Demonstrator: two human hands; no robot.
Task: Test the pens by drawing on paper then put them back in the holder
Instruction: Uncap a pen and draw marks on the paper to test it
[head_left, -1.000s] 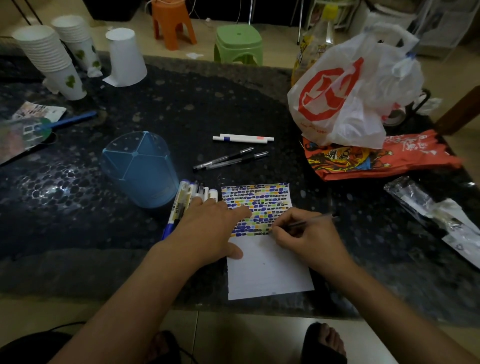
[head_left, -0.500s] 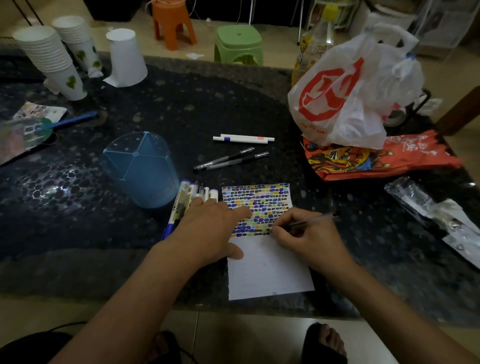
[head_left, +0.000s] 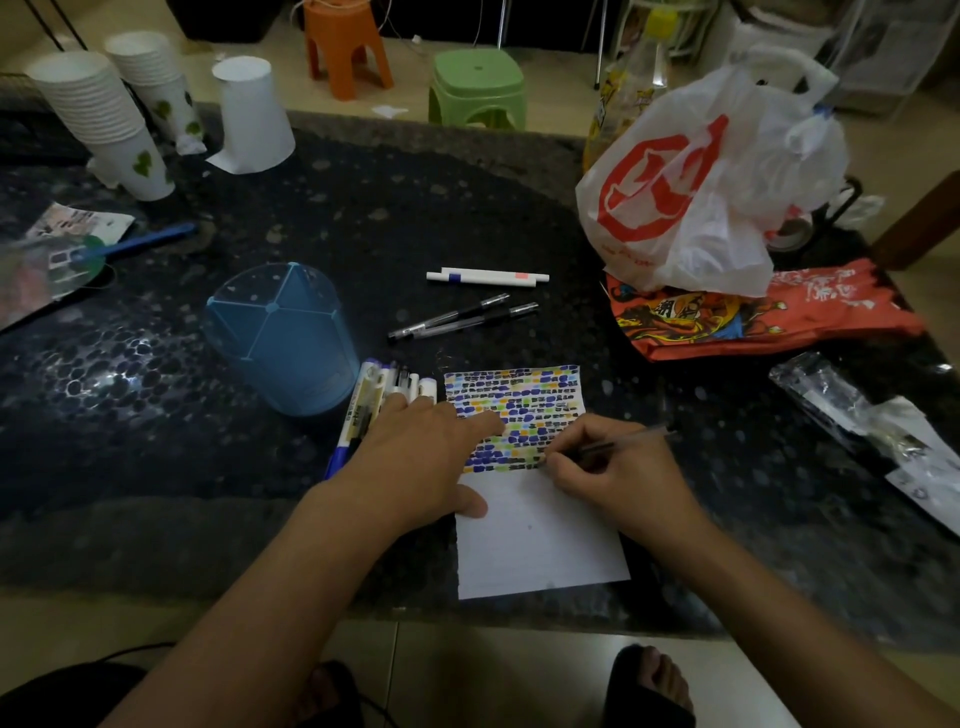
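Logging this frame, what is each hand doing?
Left hand: open, flat on the paper.
Right hand: closed on a pen.

Pen (head_left: 618, 442) tip on marked paper (head_left: 535, 540)

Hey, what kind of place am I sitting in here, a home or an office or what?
Most likely a home living or dining area, not an office. Low plastic stools stand on the tiled floor, a shopping bag and stacked paper cups sit on the dark stone table, and you are wearing sandals.

just one head cam here, looking forward and down. it's sitting close over the dark table (head_left: 395, 218).
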